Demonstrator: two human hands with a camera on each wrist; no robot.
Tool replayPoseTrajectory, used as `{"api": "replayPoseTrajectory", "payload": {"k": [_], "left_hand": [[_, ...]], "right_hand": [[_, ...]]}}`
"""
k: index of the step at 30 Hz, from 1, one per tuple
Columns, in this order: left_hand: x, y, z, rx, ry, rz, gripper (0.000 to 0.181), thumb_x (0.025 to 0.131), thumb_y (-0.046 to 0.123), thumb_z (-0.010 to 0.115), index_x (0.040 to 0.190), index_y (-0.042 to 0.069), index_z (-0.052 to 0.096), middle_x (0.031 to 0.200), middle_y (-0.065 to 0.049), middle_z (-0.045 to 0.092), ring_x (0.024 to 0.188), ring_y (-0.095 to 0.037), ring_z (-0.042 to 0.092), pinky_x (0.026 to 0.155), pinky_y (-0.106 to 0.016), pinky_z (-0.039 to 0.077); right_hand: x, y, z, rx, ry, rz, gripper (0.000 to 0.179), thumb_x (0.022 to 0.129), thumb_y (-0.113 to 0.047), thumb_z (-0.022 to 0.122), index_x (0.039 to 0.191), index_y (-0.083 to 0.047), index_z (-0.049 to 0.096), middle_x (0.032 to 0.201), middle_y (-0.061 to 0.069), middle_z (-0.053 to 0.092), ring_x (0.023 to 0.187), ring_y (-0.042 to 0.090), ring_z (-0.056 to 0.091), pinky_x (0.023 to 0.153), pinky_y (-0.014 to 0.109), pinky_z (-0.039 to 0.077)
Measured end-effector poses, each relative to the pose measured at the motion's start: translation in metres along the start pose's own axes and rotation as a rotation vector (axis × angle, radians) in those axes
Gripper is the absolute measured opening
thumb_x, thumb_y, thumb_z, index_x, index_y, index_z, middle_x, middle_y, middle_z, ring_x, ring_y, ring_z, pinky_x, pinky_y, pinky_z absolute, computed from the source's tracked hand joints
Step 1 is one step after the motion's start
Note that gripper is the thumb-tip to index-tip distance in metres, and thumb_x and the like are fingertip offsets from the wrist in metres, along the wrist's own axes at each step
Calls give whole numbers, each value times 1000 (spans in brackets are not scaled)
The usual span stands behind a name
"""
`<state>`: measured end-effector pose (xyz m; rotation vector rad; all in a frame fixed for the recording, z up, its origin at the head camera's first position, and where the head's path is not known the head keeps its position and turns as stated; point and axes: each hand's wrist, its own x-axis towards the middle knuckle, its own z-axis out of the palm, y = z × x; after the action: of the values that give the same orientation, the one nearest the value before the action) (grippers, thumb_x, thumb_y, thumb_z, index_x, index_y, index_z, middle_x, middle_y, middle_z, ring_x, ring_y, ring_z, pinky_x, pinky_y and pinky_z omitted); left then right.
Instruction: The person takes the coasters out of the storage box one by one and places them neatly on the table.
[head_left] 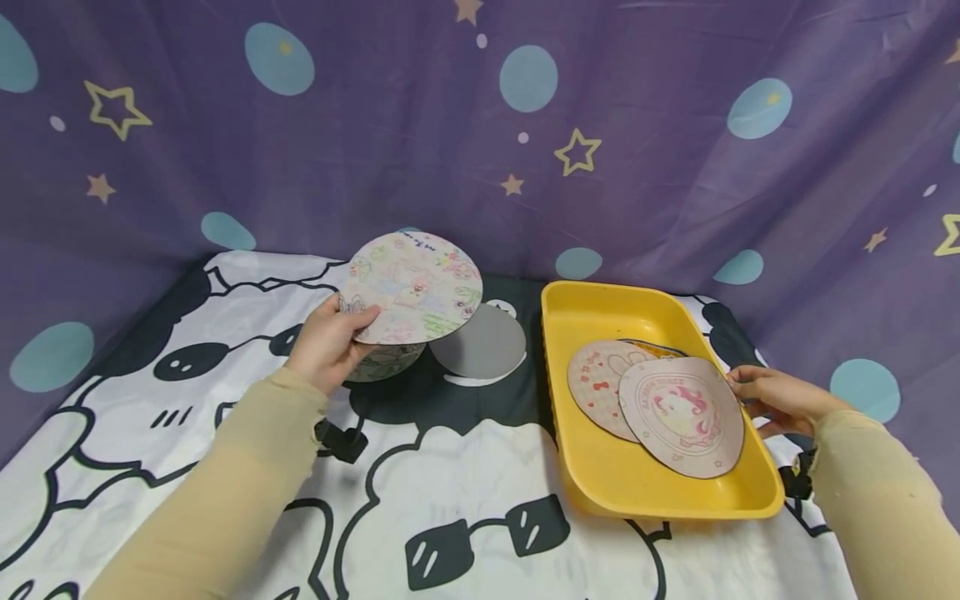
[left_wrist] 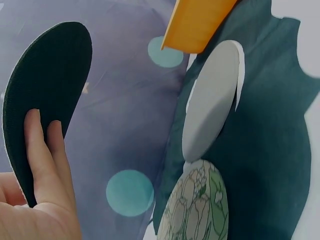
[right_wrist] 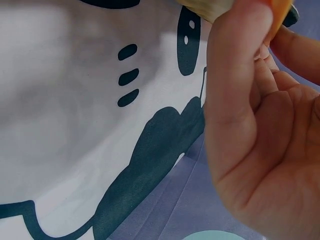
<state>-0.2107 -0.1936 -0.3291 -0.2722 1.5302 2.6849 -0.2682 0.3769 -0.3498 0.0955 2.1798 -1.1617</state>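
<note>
My left hand (head_left: 333, 340) pinches a round mouse pad (head_left: 420, 287) by its near left edge, thumb on the pale, doodle-printed face. The left wrist view shows its dark underside (left_wrist: 50, 75) with fingers spread against it. Below it lies a green-patterned round pad (head_left: 386, 364), partly covered. Beside that one is a plain grey disc (head_left: 480, 343) with a white edge under it. At the right, my right hand (head_left: 783, 400) grips the rim of a yellow tray (head_left: 675, 498). Inside the tray overlap a pink pad with a cartoon figure (head_left: 682, 417) and a bunny pad (head_left: 596, 387).
A white and black cartoon-sheep cloth (head_left: 480, 467) covers the table. Behind it hangs a purple curtain (head_left: 420, 150) with stars and blue ovals. A further dark-edged pad (head_left: 652, 347) shows partly beneath the others in the tray.
</note>
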Motion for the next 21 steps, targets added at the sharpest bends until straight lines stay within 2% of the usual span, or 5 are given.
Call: {"api": "replayPoseTrajectory", "payload": {"k": [5,12,21], "left_hand": [[1,6,-7,-48,40,10,34,99,-3,50,127,16,44,114,1,57,89,-7,68,75,-22,58],[3,14,-20,-47,86,25,41,100,0,51,135,18,41,116,1,54,89,-7,68,73,-22,59],[8,22,-40,-99,124,53,39,100,-1,49,133,18,41,116,1,55,88,-7,69,71,-24,59]], "right_hand": [[0,0,0,-1,-1,0,15,104,-22,45,113,-11,43,93,1,59,79,16,63,67,33,61],[-1,-1,1,-6,4,5,14,104,-22,45,113,-11,44,93,2,59,79,16,63,66,33,61],[0,-1,1,2,1,2,14,105,-23,45,111,-11,45,92,1,59,78,16,63,67,33,61]]}}
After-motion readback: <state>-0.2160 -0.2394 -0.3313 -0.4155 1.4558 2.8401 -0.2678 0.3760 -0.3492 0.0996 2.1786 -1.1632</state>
